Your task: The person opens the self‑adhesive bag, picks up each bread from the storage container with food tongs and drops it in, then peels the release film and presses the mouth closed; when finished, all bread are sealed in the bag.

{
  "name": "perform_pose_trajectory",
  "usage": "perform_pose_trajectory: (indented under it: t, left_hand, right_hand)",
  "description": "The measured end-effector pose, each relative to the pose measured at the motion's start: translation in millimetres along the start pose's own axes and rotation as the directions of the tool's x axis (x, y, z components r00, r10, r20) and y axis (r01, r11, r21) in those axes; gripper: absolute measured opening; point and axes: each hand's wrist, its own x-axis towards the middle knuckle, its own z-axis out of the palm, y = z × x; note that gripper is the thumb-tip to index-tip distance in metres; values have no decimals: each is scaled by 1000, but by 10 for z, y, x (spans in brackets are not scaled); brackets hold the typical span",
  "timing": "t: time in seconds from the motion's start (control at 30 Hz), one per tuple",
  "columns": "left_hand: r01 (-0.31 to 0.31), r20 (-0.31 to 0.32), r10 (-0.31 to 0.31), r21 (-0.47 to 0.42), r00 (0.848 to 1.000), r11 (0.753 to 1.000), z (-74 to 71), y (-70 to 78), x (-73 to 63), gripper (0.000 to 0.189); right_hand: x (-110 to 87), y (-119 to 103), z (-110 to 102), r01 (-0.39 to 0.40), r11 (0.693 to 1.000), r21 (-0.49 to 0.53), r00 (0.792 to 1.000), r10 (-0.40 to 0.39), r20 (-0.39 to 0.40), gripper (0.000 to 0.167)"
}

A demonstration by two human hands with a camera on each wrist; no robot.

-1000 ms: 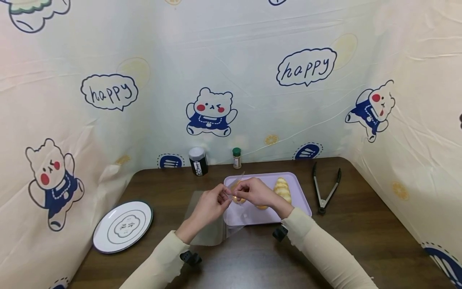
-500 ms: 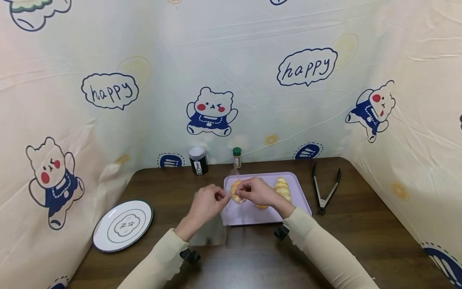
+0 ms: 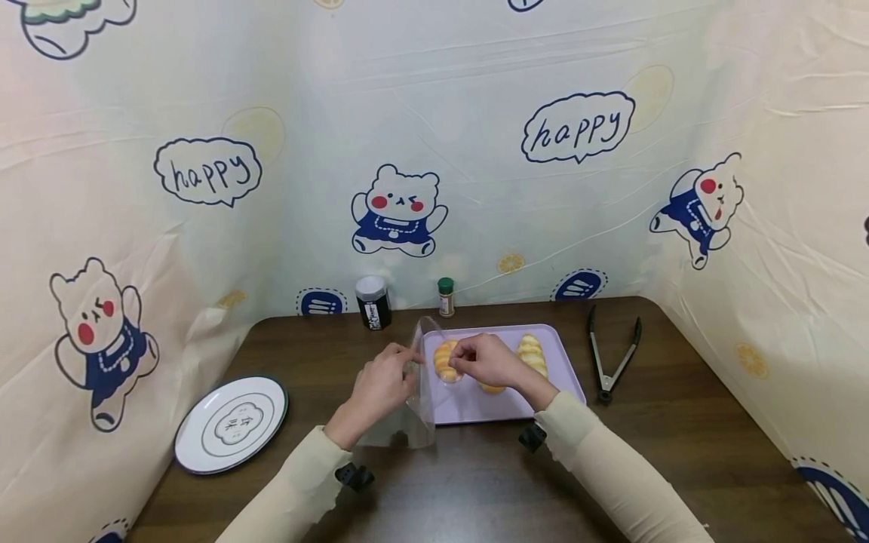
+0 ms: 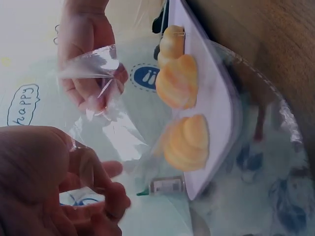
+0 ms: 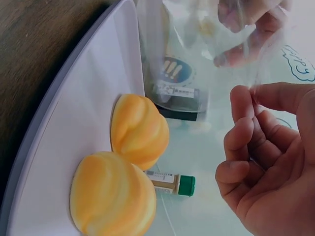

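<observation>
A clear plastic bag (image 3: pixel 424 411) hangs between the two hands, its film spreading across the left wrist view. The right hand (image 3: pixel 487 358) pinches its edge between thumb and index finger, over the lilac tray (image 3: pixel 468 411). My left hand (image 3: pixel 385 381) is at the bag's other side, fingers bent and spread apart against the film, thumb and index finger separated. Below the right hand, an orange-yellow bread roll (image 3: pixel 444 357) lies on the tray. Another roll (image 3: pixel 492 389) is partly hidden by the right wrist, and a paler long bread (image 3: pixel 532 351) lies beyond.
Black-tipped tongs (image 3: pixel 606 381) lie spread to the right of the tray. At the back edge stand a black jar (image 3: pixel 373 305) with a grey lid and a green-capped shaker (image 3: pixel 445 298). White plates (image 3: pixel 197 426) sit at the left. Printed cloth surrounds the table.
The left hand has come away from the right, its thumb and index finger parting. The bag's film has shifted and now stands up beside the left fingers. The right hand has barely moved.
</observation>
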Motion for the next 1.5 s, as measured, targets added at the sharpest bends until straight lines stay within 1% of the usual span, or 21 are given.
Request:
perform_pose_trajectory:
  t: [0.07,0.2,0.27,0.37,0.43,0.47,0.57,0.6,0.67,0.7,0.8,0.9,0.97,1.03,1.17,1.3,1.4,1.5]
  left_hand:
    - [23,22,-23,21,999,1000,-12,-3,-3,35]
    - [30,51,-32,29,998,999,-21,-16,3,34]
    - [10,48,-12,22,999,1000,-17,-26,10,32]
    - [-33,24,33,24,999,999,-10,-46,25,33]
    - [-44,13,44,18,999,999,-9,-54,37,31]
    - [-42,12,41,15,999,999,-11,-56,45,29]
    - [5,44,-5,-3,999,1000,-27,-53,63,21]
    - [23,59,-23,0,998,1000,-32,-50,67,19]
    - [40,84,-41,15,996,999,-39,-44,75,17]
    - [38,93,-40,25,995,999,-39,-42,75,18]
    - [2,95,-7,53,995,999,-35,-37,69,23]
    - [-26,86,22,51,996,998,-26,-33,58,28]
    - [-24,78,20,47,997,999,-19,-28,56,29]
    - [-6,72,3,34,997,999,-19,-15,55,33]
    - [23,51,-24,15,998,1000,-23,11,62,48]
    - [47,57,-44,-44,997,998,-23,25,76,62]
    - [44,63,-39,-80,997,996,-20,26,77,66]
    - [21,60,-14,-115,998,993,-15,17,73,67]
  right_hand:
    - [-8,5,-5,-5,1000,-8,1000,5,-3,13]
    - [-19,4,-13,-15,1000,-13,1000,15,-7,13]
    - [-22,1,-18,-8,1000,-9,1000,8,-7,14]
    - [-20,5,-18,-5,1000,-10,1000,5,-2,14]
    - [-17,6,-20,-7,1000,-10,1000,7,-1,14]
    - [-14,7,-21,-9,1000,-9,1000,9,-1,14]
    - [-10,6,-22,-13,1000,-6,1000,13,2,13]
    - [-10,5,-22,-15,1000,-6,1000,15,4,14]
    - [-11,4,-22,-15,1000,-6,1000,15,3,14]
    - [-12,4,-21,-15,1000,-6,1000,15,2,15]
    - [-14,-3,-23,-15,1000,-4,1000,15,0,16]
    - [-13,-6,-21,-14,1000,4,1000,14,0,16]
    - [-11,-4,-16,-16,1000,5,1000,16,1,16]
    - [-15,-2,-14,-11,1000,9,1000,11,0,16]
    - [-28,1,-15,4,1000,8,1000,-4,-7,15]
    - [-27,15,-16,11,1000,-2,1000,-11,-12,15]
    - [-20,29,-15,5,1000,-9,1000,-5,-14,16]
    - [-16,42,-17,-10,1000,-9,1000,10,-13,17]
